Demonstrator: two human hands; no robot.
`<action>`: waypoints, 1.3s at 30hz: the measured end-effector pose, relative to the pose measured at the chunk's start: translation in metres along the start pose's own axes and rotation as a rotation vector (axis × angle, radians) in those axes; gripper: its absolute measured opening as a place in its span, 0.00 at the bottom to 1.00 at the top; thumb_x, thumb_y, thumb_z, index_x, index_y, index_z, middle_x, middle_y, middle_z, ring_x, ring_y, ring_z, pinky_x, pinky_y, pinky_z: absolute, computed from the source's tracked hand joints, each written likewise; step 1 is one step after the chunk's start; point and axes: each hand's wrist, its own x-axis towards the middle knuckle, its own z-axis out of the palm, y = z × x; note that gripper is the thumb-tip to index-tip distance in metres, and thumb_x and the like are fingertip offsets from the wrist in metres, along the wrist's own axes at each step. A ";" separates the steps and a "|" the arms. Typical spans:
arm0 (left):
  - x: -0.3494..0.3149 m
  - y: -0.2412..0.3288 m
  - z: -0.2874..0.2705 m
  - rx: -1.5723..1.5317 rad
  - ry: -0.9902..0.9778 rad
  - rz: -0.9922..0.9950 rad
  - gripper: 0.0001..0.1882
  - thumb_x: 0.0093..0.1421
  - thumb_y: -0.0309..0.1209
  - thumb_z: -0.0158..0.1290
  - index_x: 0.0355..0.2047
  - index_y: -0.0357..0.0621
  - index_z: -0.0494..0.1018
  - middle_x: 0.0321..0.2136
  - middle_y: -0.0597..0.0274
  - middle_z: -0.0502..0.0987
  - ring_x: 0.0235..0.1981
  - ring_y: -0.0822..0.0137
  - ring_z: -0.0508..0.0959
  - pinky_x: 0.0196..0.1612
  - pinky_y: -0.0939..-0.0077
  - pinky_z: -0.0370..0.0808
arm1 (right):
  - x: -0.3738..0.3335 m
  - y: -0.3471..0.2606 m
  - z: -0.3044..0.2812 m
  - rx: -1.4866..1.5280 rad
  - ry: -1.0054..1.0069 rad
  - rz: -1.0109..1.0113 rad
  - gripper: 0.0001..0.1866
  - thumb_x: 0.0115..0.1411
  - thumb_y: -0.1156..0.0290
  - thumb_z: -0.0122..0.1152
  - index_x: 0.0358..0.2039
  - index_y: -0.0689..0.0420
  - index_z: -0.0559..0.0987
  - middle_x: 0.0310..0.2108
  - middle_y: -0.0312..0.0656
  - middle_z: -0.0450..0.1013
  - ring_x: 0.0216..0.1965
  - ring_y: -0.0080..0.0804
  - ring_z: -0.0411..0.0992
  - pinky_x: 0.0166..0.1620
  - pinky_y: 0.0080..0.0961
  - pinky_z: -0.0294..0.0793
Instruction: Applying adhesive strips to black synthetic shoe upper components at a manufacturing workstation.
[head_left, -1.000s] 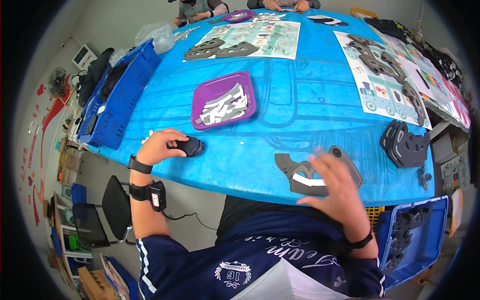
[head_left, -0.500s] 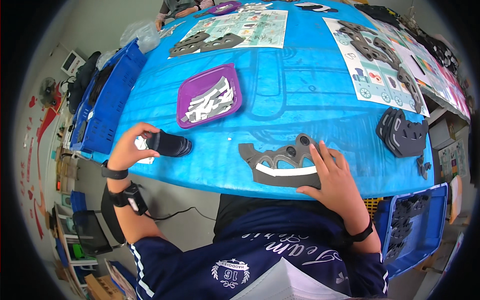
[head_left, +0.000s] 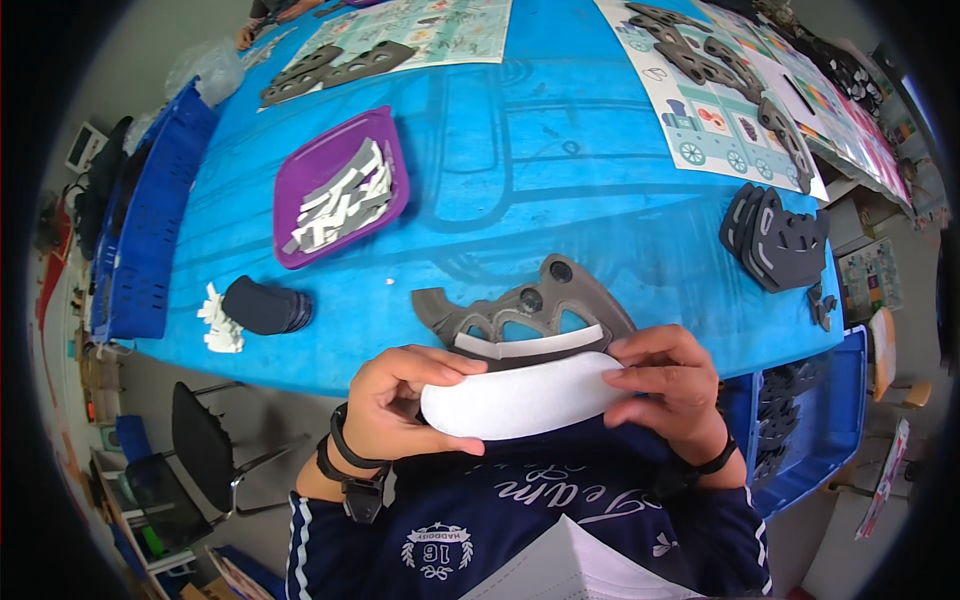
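Note:
A curved pad with a white face (head_left: 525,395) is held up in front of me at the table's near edge. My left hand (head_left: 405,400) grips its left end between thumb and fingers. At the other end, my right hand (head_left: 672,385) pinches it, also closed. Just behind the pad lies a dark grey moulded part (head_left: 540,295) with arched openings and two round black spots. A white strip (head_left: 530,343) runs along its curved band; the held pad hides the part's lower edge. To the left, a stack of dark curved pads (head_left: 262,305) rests beside white paper scraps (head_left: 222,322).
A purple tray (head_left: 283,215) holds white and grey strips. A blue crate (head_left: 135,260) stands at the left edge, a blue bin (head_left: 835,420) below the table's right. Stacked dark plates (head_left: 775,240) lie right. More grey parts (head_left: 370,62) sit on printed sheets (head_left: 480,30) farther back.
My left hand has left the stack and come right with a curved pad. The right hand has let go of the grey part and taken the pad's other end. The view has shifted.

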 end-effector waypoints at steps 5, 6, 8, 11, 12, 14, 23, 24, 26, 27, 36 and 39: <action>0.006 -0.017 -0.005 0.453 -0.025 0.062 0.29 0.28 0.27 0.71 0.33 0.39 0.72 0.33 0.56 0.73 0.36 0.65 0.76 0.39 0.75 0.74 | -0.016 0.004 -0.008 -0.249 -0.066 0.095 0.20 0.36 0.75 0.70 0.34 0.57 0.79 0.36 0.42 0.71 0.33 0.33 0.72 0.35 0.23 0.74; 0.007 -0.019 -0.005 0.588 -0.049 0.095 0.26 0.30 0.30 0.70 0.33 0.40 0.74 0.34 0.58 0.73 0.35 0.64 0.75 0.38 0.74 0.73 | -0.015 0.004 -0.008 -0.309 -0.100 0.093 0.19 0.36 0.76 0.70 0.33 0.58 0.79 0.35 0.42 0.71 0.33 0.33 0.73 0.33 0.23 0.74; 0.012 -0.020 -0.007 0.772 -0.078 0.134 0.23 0.32 0.32 0.68 0.32 0.44 0.76 0.35 0.62 0.74 0.34 0.63 0.74 0.35 0.73 0.72 | -0.012 0.007 -0.005 -0.364 -0.109 0.097 0.18 0.37 0.77 0.69 0.33 0.59 0.78 0.36 0.42 0.71 0.31 0.32 0.72 0.32 0.23 0.74; 0.014 -0.024 -0.007 0.896 -0.071 0.134 0.22 0.32 0.31 0.67 0.32 0.45 0.77 0.36 0.63 0.74 0.35 0.62 0.74 0.35 0.72 0.72 | -0.008 0.015 0.000 -0.431 -0.131 0.131 0.17 0.39 0.78 0.67 0.33 0.60 0.77 0.37 0.42 0.70 0.29 0.31 0.72 0.31 0.22 0.73; 0.013 -0.027 -0.007 0.919 -0.073 0.127 0.21 0.33 0.30 0.66 0.32 0.46 0.77 0.38 0.63 0.74 0.36 0.62 0.73 0.35 0.73 0.71 | -0.007 0.017 0.001 -0.447 -0.146 0.160 0.16 0.40 0.78 0.67 0.34 0.60 0.77 0.37 0.42 0.70 0.28 0.30 0.71 0.30 0.22 0.73; 0.014 -0.028 -0.005 0.965 -0.086 0.111 0.21 0.32 0.29 0.66 0.31 0.44 0.77 0.38 0.60 0.74 0.34 0.61 0.73 0.35 0.72 0.71 | -0.006 0.020 0.002 -0.446 -0.144 0.183 0.16 0.40 0.78 0.66 0.34 0.59 0.77 0.38 0.42 0.70 0.27 0.29 0.71 0.30 0.22 0.72; 0.021 -0.027 -0.006 1.004 -0.112 -0.005 0.19 0.34 0.29 0.65 0.32 0.45 0.78 0.39 0.61 0.75 0.33 0.64 0.72 0.35 0.75 0.70 | 0.000 0.023 0.002 -0.479 -0.193 0.244 0.17 0.39 0.76 0.67 0.34 0.59 0.77 0.38 0.43 0.70 0.26 0.27 0.70 0.28 0.20 0.71; 0.021 -0.027 -0.007 1.000 -0.119 -0.010 0.19 0.34 0.29 0.65 0.31 0.45 0.78 0.39 0.61 0.75 0.33 0.64 0.72 0.34 0.75 0.70 | 0.000 0.024 0.003 -0.476 -0.197 0.245 0.17 0.39 0.76 0.67 0.34 0.59 0.77 0.38 0.43 0.70 0.26 0.27 0.70 0.28 0.19 0.70; 0.020 -0.026 -0.009 0.978 -0.126 -0.022 0.19 0.34 0.29 0.65 0.31 0.45 0.78 0.39 0.61 0.75 0.33 0.64 0.72 0.33 0.75 0.70 | 0.000 0.025 0.004 -0.477 -0.200 0.246 0.17 0.39 0.76 0.68 0.34 0.59 0.77 0.38 0.43 0.70 0.26 0.27 0.70 0.27 0.19 0.70; 0.019 -0.026 -0.011 0.955 -0.132 -0.026 0.19 0.34 0.29 0.65 0.31 0.45 0.78 0.39 0.61 0.75 0.32 0.64 0.73 0.32 0.75 0.71 | 0.001 0.025 0.004 -0.484 -0.201 0.242 0.17 0.39 0.76 0.68 0.34 0.59 0.78 0.38 0.43 0.70 0.26 0.27 0.70 0.27 0.19 0.70; 0.018 -0.028 -0.009 0.890 -0.085 -0.052 0.19 0.32 0.26 0.65 0.30 0.45 0.79 0.38 0.60 0.73 0.31 0.63 0.73 0.33 0.74 0.70 | -0.002 0.024 0.004 -0.511 -0.194 0.222 0.17 0.38 0.76 0.68 0.33 0.59 0.78 0.36 0.41 0.71 0.22 0.25 0.68 0.26 0.18 0.69; 0.021 -0.027 -0.007 0.907 -0.098 -0.045 0.17 0.38 0.28 0.64 0.32 0.46 0.77 0.37 0.62 0.73 0.33 0.62 0.73 0.34 0.74 0.71 | -0.003 0.025 0.004 -0.519 -0.193 0.217 0.17 0.38 0.76 0.68 0.33 0.59 0.78 0.36 0.41 0.71 0.22 0.25 0.68 0.25 0.18 0.69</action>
